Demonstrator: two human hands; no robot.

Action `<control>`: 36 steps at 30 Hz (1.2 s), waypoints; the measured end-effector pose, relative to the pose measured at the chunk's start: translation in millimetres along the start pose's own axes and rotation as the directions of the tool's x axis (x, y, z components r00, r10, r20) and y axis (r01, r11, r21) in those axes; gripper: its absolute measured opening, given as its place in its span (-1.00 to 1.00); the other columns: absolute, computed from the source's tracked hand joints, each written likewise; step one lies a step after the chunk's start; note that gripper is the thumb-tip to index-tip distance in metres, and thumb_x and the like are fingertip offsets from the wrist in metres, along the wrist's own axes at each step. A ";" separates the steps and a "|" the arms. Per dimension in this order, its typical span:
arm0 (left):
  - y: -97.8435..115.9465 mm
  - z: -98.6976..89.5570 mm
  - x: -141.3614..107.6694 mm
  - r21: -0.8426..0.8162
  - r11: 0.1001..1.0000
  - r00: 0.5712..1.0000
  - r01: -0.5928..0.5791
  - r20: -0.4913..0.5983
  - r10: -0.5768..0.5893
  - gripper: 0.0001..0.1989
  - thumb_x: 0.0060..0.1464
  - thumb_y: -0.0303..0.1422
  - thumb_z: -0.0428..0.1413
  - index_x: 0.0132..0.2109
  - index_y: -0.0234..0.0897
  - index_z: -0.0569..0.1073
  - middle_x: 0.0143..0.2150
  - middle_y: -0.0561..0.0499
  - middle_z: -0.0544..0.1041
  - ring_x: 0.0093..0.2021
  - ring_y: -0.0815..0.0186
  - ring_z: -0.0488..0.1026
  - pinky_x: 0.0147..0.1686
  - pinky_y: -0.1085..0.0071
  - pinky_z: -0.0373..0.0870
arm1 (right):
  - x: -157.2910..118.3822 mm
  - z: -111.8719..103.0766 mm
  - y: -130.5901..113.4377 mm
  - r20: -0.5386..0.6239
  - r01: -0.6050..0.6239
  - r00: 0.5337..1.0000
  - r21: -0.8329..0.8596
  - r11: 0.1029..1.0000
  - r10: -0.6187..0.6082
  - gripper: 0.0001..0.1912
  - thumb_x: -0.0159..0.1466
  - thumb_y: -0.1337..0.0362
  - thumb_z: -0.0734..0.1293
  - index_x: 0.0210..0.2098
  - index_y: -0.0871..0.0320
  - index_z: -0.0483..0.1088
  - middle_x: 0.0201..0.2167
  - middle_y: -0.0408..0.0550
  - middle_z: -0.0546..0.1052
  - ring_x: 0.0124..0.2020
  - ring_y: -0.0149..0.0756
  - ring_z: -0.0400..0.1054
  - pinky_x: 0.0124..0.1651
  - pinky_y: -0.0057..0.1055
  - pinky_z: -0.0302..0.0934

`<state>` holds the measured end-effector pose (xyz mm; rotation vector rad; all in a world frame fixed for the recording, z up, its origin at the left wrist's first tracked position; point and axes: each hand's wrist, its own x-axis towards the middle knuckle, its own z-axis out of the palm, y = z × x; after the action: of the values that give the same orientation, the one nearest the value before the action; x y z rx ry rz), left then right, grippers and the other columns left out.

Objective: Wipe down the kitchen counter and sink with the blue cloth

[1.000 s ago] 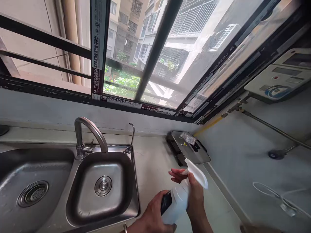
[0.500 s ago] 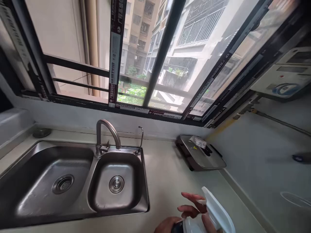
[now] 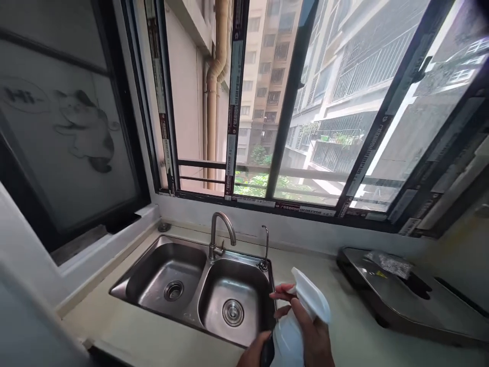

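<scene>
One bottle (image 3: 287, 339), doubly held

The left hand (image 3: 252, 351) has its grip around the body; the right hand (image 3: 315, 339) grasps the neck, fingers near the trigger (image 3: 292, 290). Tilted over the surface (image 3: 353, 331) near the sink (image 3: 192, 310), it has its spray head (image 3: 312, 296) on; no spray shows.

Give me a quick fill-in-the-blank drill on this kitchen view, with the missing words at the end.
The left hand and right hand are on the spray bottle, whose trigger head is coloured ____.
The steel sink is divided into ____ basins.
The flat-topped appliance stands on the counter to the ____ of the sink.
The speech bubble beside the cartoon cat reads "____".

Missing words: white; two; right; Hi
</scene>
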<state>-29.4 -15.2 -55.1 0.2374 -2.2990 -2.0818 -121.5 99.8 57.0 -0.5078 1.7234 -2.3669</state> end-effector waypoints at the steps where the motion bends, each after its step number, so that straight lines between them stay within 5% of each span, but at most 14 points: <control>1: 4.0 -7.9 1.6 -0.004 0.999 0.999 -0.039 0.012 0.039 -0.20 -0.20 -0.08 0.32 0.23 -0.11 0.35 0.13 -0.09 0.55 0.19 -0.05 0.41 0.29 0.02 0.27 | 3.6 7.2 -4.2 0.011 0.011 1.000 0.006 1.000 -0.011 -0.51 0.10 -0.10 0.48 -0.16 0.13 0.50 -0.13 0.10 0.59 -0.26 -0.04 0.52 -0.39 -0.26 0.43; 7: 19.8 -49.6 18.4 0.082 0.986 0.988 -0.148 -0.027 0.150 -0.18 -0.11 -0.08 0.27 0.30 -0.17 0.28 0.22 -0.13 0.48 0.27 -0.09 0.33 0.34 0.01 0.21 | 23.6 44.7 -19.8 -0.116 0.054 0.992 -0.038 0.998 -0.058 -0.49 0.09 -0.18 0.45 -0.30 0.16 0.49 -0.33 0.04 0.61 -0.35 -0.12 0.51 -0.38 -0.32 0.40; 12: 31.0 -82.5 30.6 0.076 0.973 0.971 -0.220 0.110 0.211 0.02 -0.36 -0.18 0.41 0.31 -0.15 0.25 0.14 -0.10 0.53 0.15 -0.07 0.43 0.24 0.09 0.33 | 31.2 79.7 -19.6 -0.241 0.092 0.966 -0.027 0.995 -0.096 -0.43 0.00 -0.20 0.48 -0.24 0.15 0.50 -0.24 0.07 0.62 -0.27 -0.06 0.53 -0.35 -0.28 0.44; 21: -5.1 -160.9 39.9 0.018 0.989 0.989 -0.146 0.041 0.145 -0.07 -0.28 -0.14 0.37 0.29 -0.17 0.30 0.19 -0.16 0.49 0.23 -0.09 0.38 0.29 0.04 0.28 | 50.8 150.9 20.4 -0.073 0.073 0.994 -0.063 0.995 -0.077 -0.48 0.09 -0.09 0.47 -0.11 0.13 0.48 -0.10 0.09 0.59 -0.24 -0.08 0.50 -0.34 -0.30 0.41; 28: 16.4 -234.4 2.7 0.064 0.983 0.975 -0.174 -0.132 0.181 0.01 -0.32 -0.22 0.40 0.32 -0.13 0.24 0.27 -0.15 0.44 0.26 -0.06 0.35 0.33 0.06 0.23 | 74.7 227.3 40.1 -0.071 0.000 0.997 -0.048 0.999 -0.004 -0.51 0.11 -0.15 0.44 -0.26 0.18 0.47 -0.34 -0.01 0.60 -0.25 -0.12 0.51 -0.31 -0.34 0.38; 32: 11.2 -242.6 -2.5 0.029 0.987 0.972 -0.158 -0.169 0.161 -0.06 -0.30 -0.20 0.38 0.28 -0.17 0.29 0.21 -0.15 0.48 0.23 -0.04 0.37 0.32 0.04 0.24 | 73.5 240.4 50.7 -0.073 -0.059 0.996 -0.058 0.997 0.055 -0.42 0.06 -0.19 0.45 -0.21 0.19 0.49 -0.21 0.07 0.62 -0.15 -0.02 0.52 -0.26 -0.30 0.42; 36: -17.6 -227.9 -6.5 -0.165 0.983 0.974 -0.081 -0.224 0.042 -0.15 -0.26 -0.06 0.34 0.23 -0.17 0.38 0.21 -0.16 0.48 0.28 -0.09 0.33 0.39 -0.02 0.13 | 59.8 233.6 70.3 0.043 -0.050 0.997 -0.169 0.984 0.059 -0.45 0.13 -0.16 0.42 -0.12 0.16 0.51 -0.12 0.07 0.62 -0.19 -0.07 0.51 -0.29 -0.31 0.41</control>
<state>7.2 -240.8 -48.3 0.3648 -1.9639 -2.0916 -95.2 -149.9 64.8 -0.5302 1.8997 -2.1661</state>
